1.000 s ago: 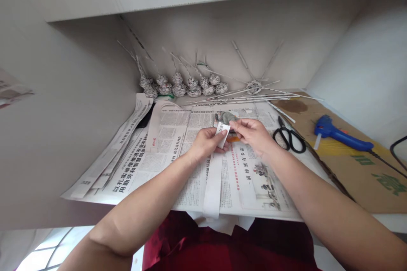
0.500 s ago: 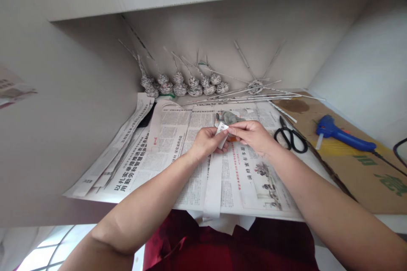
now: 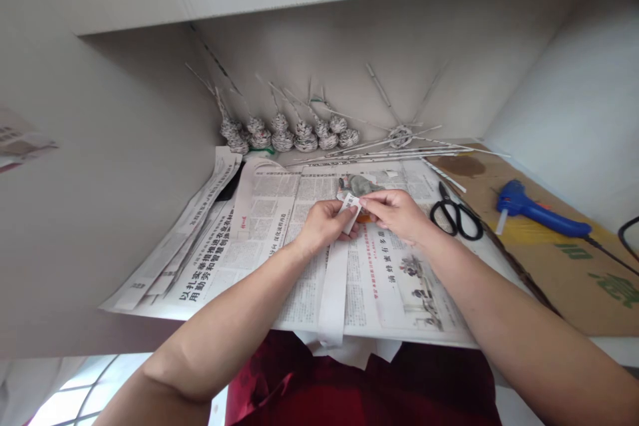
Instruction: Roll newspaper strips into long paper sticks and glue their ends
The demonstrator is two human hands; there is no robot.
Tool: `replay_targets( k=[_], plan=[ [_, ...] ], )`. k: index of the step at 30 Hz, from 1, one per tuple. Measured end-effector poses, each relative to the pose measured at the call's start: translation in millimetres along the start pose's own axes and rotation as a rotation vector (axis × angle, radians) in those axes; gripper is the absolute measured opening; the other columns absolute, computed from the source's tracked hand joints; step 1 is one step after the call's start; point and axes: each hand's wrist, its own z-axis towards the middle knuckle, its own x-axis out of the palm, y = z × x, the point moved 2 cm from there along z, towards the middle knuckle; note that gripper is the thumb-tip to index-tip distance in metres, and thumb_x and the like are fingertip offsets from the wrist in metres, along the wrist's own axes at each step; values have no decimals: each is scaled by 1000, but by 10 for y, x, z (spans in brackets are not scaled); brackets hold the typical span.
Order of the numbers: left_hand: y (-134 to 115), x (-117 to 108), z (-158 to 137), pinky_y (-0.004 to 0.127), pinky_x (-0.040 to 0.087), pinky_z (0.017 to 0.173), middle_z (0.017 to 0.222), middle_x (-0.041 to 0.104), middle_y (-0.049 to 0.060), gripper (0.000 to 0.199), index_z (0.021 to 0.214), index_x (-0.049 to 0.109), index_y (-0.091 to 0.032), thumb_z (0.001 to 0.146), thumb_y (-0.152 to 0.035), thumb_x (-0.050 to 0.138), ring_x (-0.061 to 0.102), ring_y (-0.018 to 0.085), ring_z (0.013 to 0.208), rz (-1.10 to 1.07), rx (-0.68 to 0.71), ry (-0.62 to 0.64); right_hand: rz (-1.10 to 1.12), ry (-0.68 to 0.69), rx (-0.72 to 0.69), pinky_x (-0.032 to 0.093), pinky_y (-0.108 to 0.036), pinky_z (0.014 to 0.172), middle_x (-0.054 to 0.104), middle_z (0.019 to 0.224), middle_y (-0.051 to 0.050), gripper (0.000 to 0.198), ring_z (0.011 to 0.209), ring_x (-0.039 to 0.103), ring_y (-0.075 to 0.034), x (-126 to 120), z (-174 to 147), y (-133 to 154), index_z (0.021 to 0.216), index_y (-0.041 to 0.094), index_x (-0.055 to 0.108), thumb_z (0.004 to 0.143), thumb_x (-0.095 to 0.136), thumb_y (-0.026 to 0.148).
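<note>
Head view: left fingers (image 3: 344, 217) pinch a paper strip (image 3: 334, 289); right fingers (image 3: 375, 205) pinch its upper corner.

The newspaper (image 3: 362, 279) on the bench (image 3: 606, 348) carries bold Chinese headlines: at left "以扎实举措推进农业农村" above "用勤劳和智慧创", cut off by the stacked strips; near the middle "深化流程再造"; to the right "一滴蜂蜜有多甜", beside smaller red characters too blurred to read. The held paper strip (image 3: 351, 204) bears black print too small to read; the cardboard (image 3: 544, 286) has illegible green characters.
</note>
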Motion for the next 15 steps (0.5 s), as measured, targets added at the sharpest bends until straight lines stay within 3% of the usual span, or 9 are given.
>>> replay_targets(
  k=[7, 15],
  plan=[
    [32, -4, 10, 23, 52, 52, 73, 68, 8, 29, 83, 63, -12, 80, -41, 59, 64, 14, 59, -10, -6, 13, 65, 12, 52, 23, -17, 35, 52, 51, 1, 25, 45, 43, -7, -19, 36, -51, 76, 13, 69, 66, 72, 36],
    [15, 6, -4, 24, 53, 55, 72, 68, 8, 24, 79, 62, -13, 79, -37, 60, 66, 16, 63, 44, -1, 11, 66, 3, 66, 24, -18, 35, 56, 53, 0, 30, 45, 45, -8, -19, 38, -54, 79, 13, 69, 63, 75, 38]
  ],
)
